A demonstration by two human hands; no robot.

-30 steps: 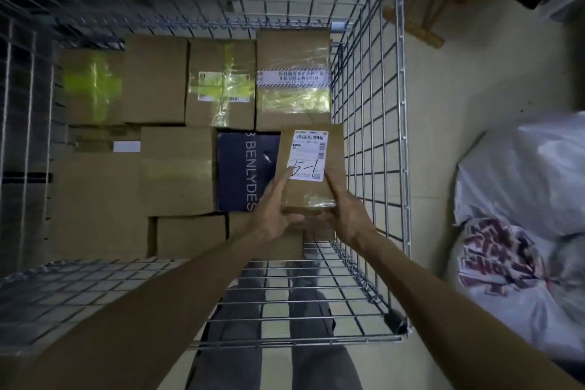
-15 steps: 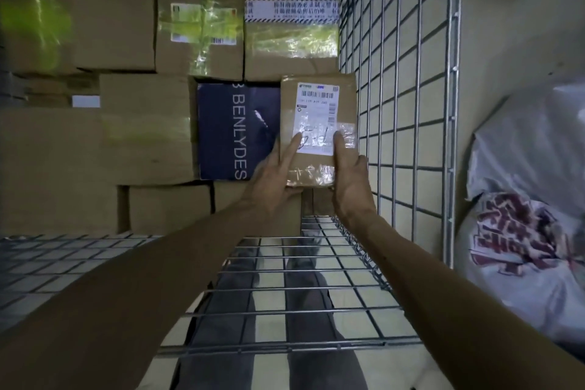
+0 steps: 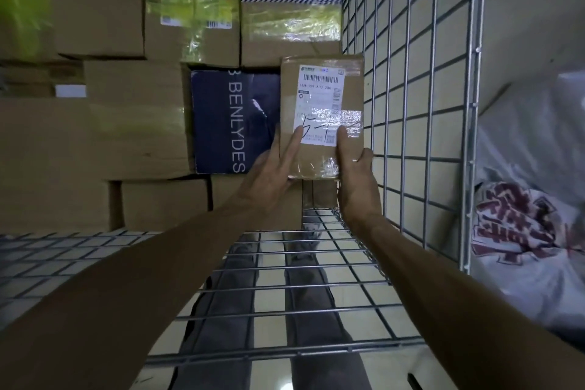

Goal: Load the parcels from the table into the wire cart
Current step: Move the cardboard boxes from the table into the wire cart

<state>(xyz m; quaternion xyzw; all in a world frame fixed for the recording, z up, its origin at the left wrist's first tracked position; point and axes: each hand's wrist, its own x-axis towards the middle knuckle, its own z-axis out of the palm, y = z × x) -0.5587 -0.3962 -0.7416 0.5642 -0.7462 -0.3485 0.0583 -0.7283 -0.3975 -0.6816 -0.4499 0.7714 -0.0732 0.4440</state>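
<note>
A labelled parcel [image 3: 319, 98] is held upright inside the wire cart [image 3: 411, 104], between a dark blue box [image 3: 218, 120] and the right wall. Fingers of the left hand [image 3: 269, 177] are laid on it, straight and spread; its lower corner is gripped by the right hand [image 3: 357, 187].

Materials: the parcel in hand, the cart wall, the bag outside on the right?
Parcel: brown cardboard, matte, with paper label and glossy clear tape that glints.
Cart: metal wire, bright silvery finish, probably plated.
Bag: looks like thin white plastic film, creased with soft sheen.
</note>
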